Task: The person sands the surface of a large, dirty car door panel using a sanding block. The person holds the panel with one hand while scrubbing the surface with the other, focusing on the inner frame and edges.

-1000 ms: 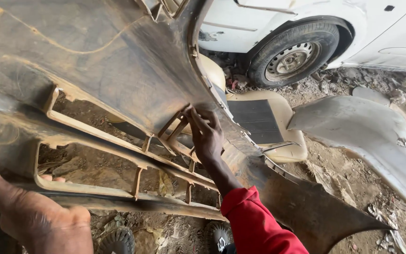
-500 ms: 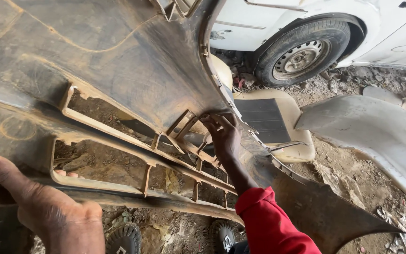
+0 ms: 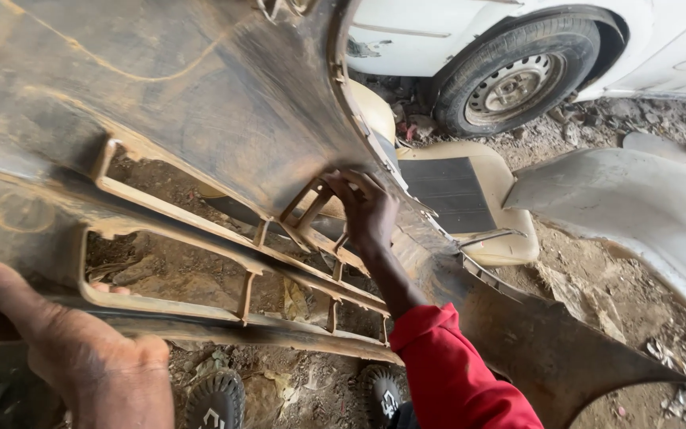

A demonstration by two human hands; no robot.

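Dirt ground [image 3: 597, 294] out back, white car's wheel [image 3: 517, 75] at one o'clock; dusty bumper [image 3: 200, 103] fills the view, top and left cut off. Left hand [image 3: 81, 357] at seven o'clock clamps its lower edge, fingertips hidden behind. Right hand [image 3: 368, 210] grips the grille bars [image 3: 311, 238] at centre, red sleeve [image 3: 454, 373] below; open ground right

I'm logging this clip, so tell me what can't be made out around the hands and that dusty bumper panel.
Head view only:
- Left hand: wrist cut off by the bottom edge; most fingers hidden behind the bumper panel.
- Right hand: fingertips tucked into the grille opening, so its grip is unclear.
- White car: body cut off by the top edge; only the wheel shows.
- Shoes: cropped at the bottom.
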